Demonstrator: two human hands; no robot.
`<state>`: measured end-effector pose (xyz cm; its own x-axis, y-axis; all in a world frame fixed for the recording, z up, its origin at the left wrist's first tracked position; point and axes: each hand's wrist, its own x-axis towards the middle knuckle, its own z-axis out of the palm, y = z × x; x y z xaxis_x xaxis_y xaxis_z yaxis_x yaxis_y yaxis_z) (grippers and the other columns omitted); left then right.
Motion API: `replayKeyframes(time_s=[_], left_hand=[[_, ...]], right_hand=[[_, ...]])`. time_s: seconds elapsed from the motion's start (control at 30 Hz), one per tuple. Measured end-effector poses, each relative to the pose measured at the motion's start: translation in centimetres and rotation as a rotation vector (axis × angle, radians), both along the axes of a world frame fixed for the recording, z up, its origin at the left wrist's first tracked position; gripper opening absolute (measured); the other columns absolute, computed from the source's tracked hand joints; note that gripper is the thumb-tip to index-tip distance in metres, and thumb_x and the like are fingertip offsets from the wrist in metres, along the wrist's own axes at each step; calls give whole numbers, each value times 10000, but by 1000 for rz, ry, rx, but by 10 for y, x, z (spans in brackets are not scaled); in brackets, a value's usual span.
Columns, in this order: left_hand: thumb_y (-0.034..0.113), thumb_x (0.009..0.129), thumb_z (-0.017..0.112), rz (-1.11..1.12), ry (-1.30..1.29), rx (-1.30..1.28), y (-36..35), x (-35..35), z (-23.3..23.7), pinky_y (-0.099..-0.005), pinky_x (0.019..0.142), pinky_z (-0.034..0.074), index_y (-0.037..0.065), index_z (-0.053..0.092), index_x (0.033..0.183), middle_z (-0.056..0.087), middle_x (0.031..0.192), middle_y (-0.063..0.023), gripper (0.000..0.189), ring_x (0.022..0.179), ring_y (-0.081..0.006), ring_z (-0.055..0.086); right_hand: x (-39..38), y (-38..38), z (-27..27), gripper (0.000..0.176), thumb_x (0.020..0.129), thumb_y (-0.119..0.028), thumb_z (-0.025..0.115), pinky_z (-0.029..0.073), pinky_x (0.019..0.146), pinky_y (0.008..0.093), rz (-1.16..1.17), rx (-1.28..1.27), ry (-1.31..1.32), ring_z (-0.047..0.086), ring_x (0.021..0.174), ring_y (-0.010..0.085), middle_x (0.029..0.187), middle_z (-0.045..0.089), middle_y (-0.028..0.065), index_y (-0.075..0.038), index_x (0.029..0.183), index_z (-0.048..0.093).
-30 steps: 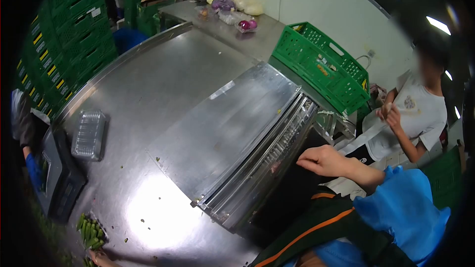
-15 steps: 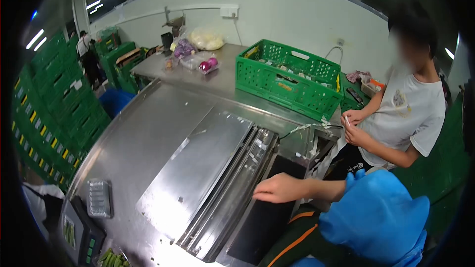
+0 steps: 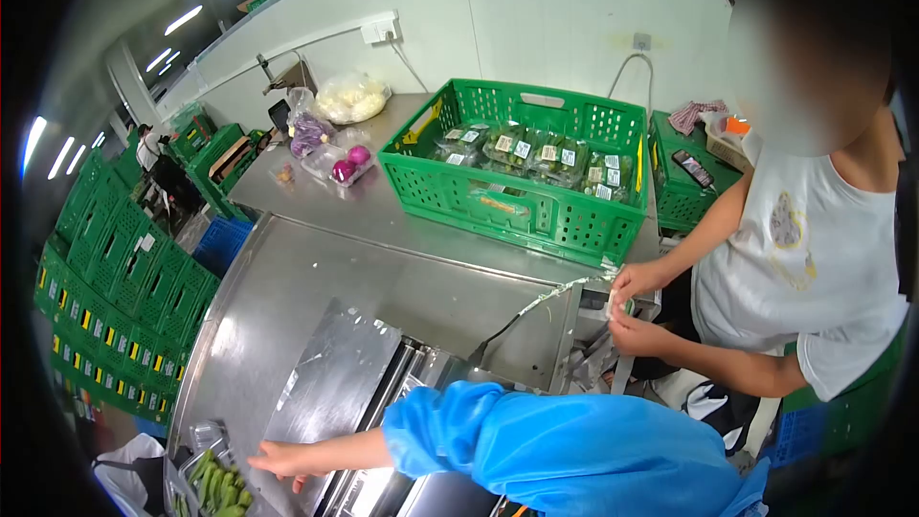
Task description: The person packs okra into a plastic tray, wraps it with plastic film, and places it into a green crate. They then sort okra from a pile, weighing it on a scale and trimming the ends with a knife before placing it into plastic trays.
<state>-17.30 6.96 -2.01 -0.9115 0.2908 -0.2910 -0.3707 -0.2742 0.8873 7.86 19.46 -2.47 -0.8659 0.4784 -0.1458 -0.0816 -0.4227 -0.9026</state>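
From the lower right, my right arm in a blue sleeve stretches across the steel wrapping station [image 3: 337, 364]. My right hand [image 3: 278, 460] has its fingers extended and holds nothing I can see. Just left of the fingertips are green okra pods [image 3: 220, 490] in clear plastic at the bottom edge. A clear plastic tray [image 3: 207, 435] sits immediately behind the pods. My left hand is out of view.
A green crate [image 3: 517, 206] holding several labelled packs of green vegetables stands at the back. Bagged purple onions [image 3: 350, 163] lie left of it. At right, a co-worker in a white shirt [image 3: 804, 258] handles something small. Green crates [image 3: 124, 268] are stacked left.
My right hand has swung left across the station, from above the dark pad to beside the okra. The view has turned, bringing the co-worker and the green crate closer.
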Motion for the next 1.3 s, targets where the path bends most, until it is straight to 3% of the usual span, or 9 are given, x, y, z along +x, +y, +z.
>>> replayKeyframes(time_s=[0.07,0.23,0.3,0.37,0.43,0.5,0.77,0.97,1.3], left_hand=[[244,861,513,-134,-4,28,25,24,-24,-365,790,460,36,531,1094,588,1047,-107,313,911,-241,560],[225,832,558,-329,-16,168,77,64,-93,-335,723,542,-59,573,886,604,915,-126,289,802,-253,614],[211,835,559,-582,11,112,70,26,-137,-309,723,528,2,460,1129,565,878,-95,375,743,-196,576],[53,797,571,-335,36,-38,69,168,-47,-328,611,475,81,446,1188,592,904,-105,412,721,-220,569],[38,799,570,-566,50,-126,62,173,-43,-307,586,461,123,337,1276,583,933,-120,538,673,-185,546],[79,812,580,-759,274,-376,57,151,-69,-250,552,437,58,420,1226,614,839,-105,444,646,-124,535],[85,789,620,-839,568,-620,29,161,-49,-245,716,471,-27,609,946,655,849,-102,192,802,-142,613],[59,728,632,-496,1417,-964,-32,194,-20,-370,853,308,116,614,900,586,860,-30,182,934,-239,489],[193,743,664,-663,1515,-653,43,188,-36,-361,871,290,160,621,1005,571,890,-23,267,918,-222,468]], right_hand=[[16,4,24,635,884,-386,411,471,419,316,-163,-49,-103,523,514,201,1188,426,210,-28,1353,173],[47,59,-10,507,823,-139,437,402,359,325,-380,7,-158,503,459,215,907,558,195,8,1289,301],[64,81,-30,476,754,-29,424,404,380,340,-413,75,-240,533,506,218,791,572,180,18,1227,383],[86,105,-51,461,708,-1,447,419,409,354,-330,181,-272,545,531,222,785,570,184,20,1168,433],[126,119,-42,232,699,-26,530,488,443,398,-221,294,-305,609,598,300,720,595,199,57,913,561],[128,144,-75,138,667,-60,545,370,411,312,-169,562,-434,491,497,155,612,537,77,-4,793,563],[138,129,-30,489,788,-73,534,486,393,265,94,423,-607,591,573,149,962,570,175,88,1224,383],[216,105,-34,315,800,-106,579,487,567,242,-185,893,-497,589,666,140,913,575,88,24,1079,513],[141,32,-12,283,697,-141,678,387,705,339,-53,1666,-409,504,793,231,815,505,80,-57,942,565]])
